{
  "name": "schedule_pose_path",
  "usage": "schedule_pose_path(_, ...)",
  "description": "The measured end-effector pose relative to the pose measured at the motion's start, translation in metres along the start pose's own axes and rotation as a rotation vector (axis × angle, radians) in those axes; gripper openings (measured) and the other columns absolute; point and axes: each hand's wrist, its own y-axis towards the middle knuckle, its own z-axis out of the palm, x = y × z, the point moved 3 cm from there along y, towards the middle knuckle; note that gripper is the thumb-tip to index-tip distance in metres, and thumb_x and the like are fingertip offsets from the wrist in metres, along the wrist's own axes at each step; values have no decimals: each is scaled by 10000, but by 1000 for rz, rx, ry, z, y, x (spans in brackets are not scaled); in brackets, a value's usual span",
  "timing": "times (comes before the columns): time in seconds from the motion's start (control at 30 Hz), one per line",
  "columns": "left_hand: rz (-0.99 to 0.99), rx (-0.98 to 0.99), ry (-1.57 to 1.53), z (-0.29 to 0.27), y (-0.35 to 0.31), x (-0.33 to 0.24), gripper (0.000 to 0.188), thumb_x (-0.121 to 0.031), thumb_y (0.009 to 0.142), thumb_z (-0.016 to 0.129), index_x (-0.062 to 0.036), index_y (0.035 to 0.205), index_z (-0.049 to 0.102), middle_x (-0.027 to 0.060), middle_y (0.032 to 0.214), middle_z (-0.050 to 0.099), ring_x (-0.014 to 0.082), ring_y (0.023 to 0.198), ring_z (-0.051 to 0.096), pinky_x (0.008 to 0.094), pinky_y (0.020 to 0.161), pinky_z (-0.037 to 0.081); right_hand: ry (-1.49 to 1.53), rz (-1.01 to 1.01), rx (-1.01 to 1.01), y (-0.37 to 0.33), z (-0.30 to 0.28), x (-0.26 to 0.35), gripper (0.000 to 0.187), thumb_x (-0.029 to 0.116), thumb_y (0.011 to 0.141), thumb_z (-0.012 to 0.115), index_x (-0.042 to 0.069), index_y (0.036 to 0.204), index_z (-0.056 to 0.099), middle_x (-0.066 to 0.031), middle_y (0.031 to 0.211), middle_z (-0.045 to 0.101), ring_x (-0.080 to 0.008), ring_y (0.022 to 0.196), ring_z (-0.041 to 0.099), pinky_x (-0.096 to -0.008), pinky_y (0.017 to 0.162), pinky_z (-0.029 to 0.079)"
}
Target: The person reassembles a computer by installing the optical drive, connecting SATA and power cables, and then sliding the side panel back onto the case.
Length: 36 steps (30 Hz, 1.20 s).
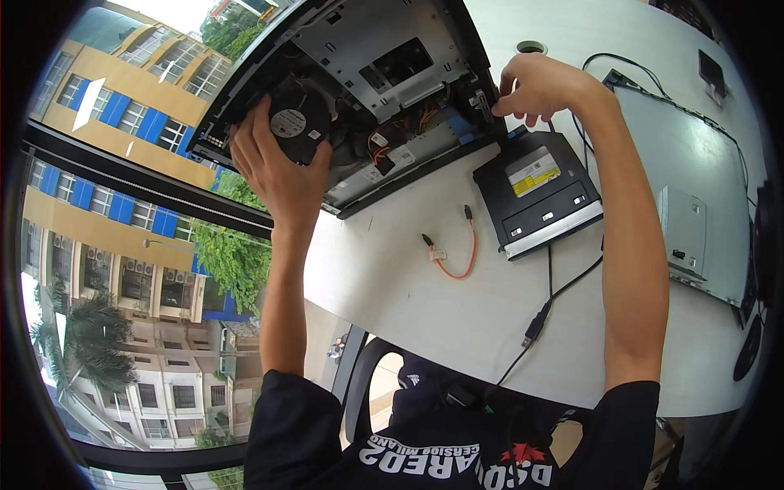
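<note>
The left hand (278, 167) holds a round black cooling fan (296, 110) between thumb and spread fingers, inside the opened desktop computer case (347, 53) at the far side of the desk (392, 314). The right hand (545, 86) has its fingers curled at the case's right edge; whether they pinch anything cannot be told. Near it lie an optical drive (535, 171) and an orange cable (469, 265).
</note>
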Motion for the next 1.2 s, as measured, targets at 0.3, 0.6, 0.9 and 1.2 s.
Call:
schedule_pose_path(0.3, 91, -8, 1, -1, 3, 7, 868, -193, 589, 878, -53, 1378, 544, 146, 1274, 558, 365, 1206, 522, 529, 1129, 362, 52, -311, -460, -22, -25, 29, 538, 335, 827, 809, -19, 1213, 690, -204, 1069, 739, -266, 891, 741, -335, 741, 618)
schedule_pose_path(0.6, 103, -13, 29, -2, 4, 8, 841, -245, 621, 885, -57, 1370, 555, 127, 1251, 564, 350, 1194, 529, 498, 1073, 390, 3, -302, -601, -36, -32, 52, 442, 311, 885, 743, -57, 1119, 673, -280, 1085, 709, -414, 1071, 681, -433, 954, 545)
schedule_pose_path(0.9, 132, 89, 60, -13, 7, 6, 833, -307, 709, 897, -42, 1413, 539, 146, 1313, 572, 353, 1217, 548, 496, 1062, 422, -43, -413, -706, -35, -31, 51, 376, 275, 909, 714, -66, 1065, 682, -284, 1069, 703, -429, 1072, 671, -455, 950, 535)
schedule_pose_path(1.2, 62, 193, -331, -52, -43, -45, 386, -75, 800, 836, -25, 1161, 710, 122, 1126, 713, 296, 1110, 657, 409, 971, 501, -46, -390, -667, -36, -32, 53, 390, 264, 898, 725, -66, 1102, 686, -285, 1127, 694, -420, 1114, 659, -443, 974, 526)
